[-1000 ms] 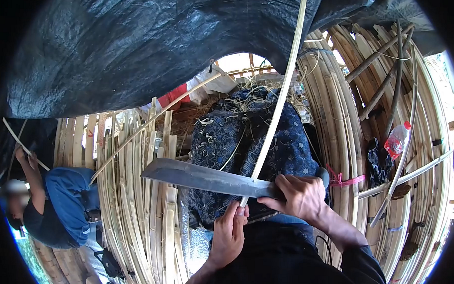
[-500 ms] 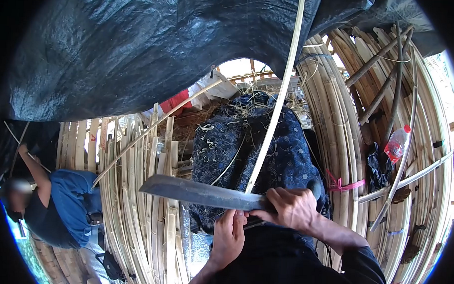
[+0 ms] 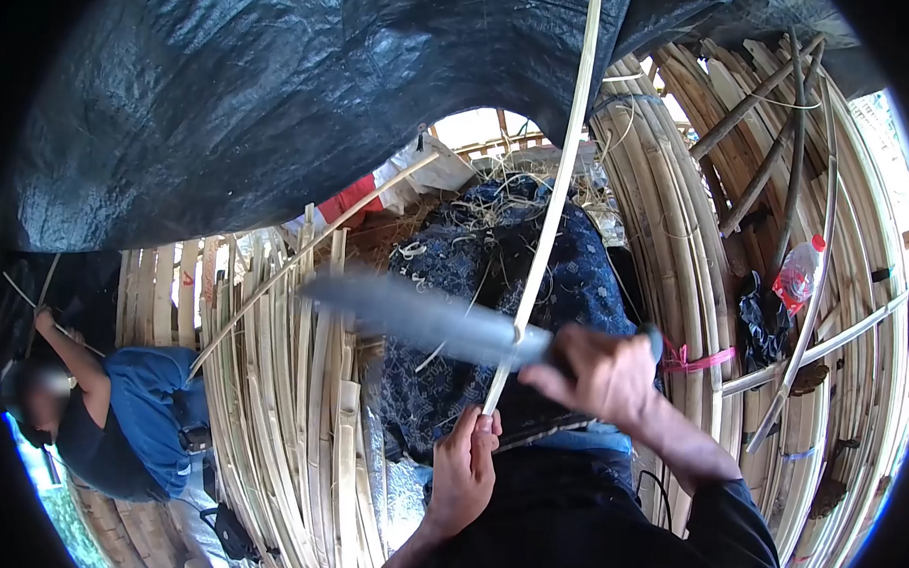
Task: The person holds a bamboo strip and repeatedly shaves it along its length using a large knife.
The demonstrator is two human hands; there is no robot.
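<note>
A long, pale bamboo strip point(image 3: 555, 202) runs up and away from me, past the top of the view. My left hand point(image 3: 465, 463) pinches its near end between thumb and fingers, close to my body. In my right hand point(image 3: 606, 381) is the handle of a machete point(image 3: 423, 321), fingers wrapped round it. The blade points left and is smeared by motion. It crosses the strip a little above my left hand. Beneath both lies a dark blue patterned cloth point(image 3: 565, 278) over my legs, with thin shavings scattered on it.
Stacked bamboo slats stand left point(image 3: 271, 378) and right point(image 3: 667, 221). A pink tie point(image 3: 697, 360) binds the right bundle. A plastic bottle point(image 3: 800, 274) lies farther right. Black sheeting point(image 3: 280, 108) hangs overhead. Another person point(image 3: 120, 403) is at the left, holding a thin strip.
My right hand has pushed the machete forward along the strip, away from my left hand. The blade has gone from sharp to blurred. My left hand keeps its hold on the strip's end.
</note>
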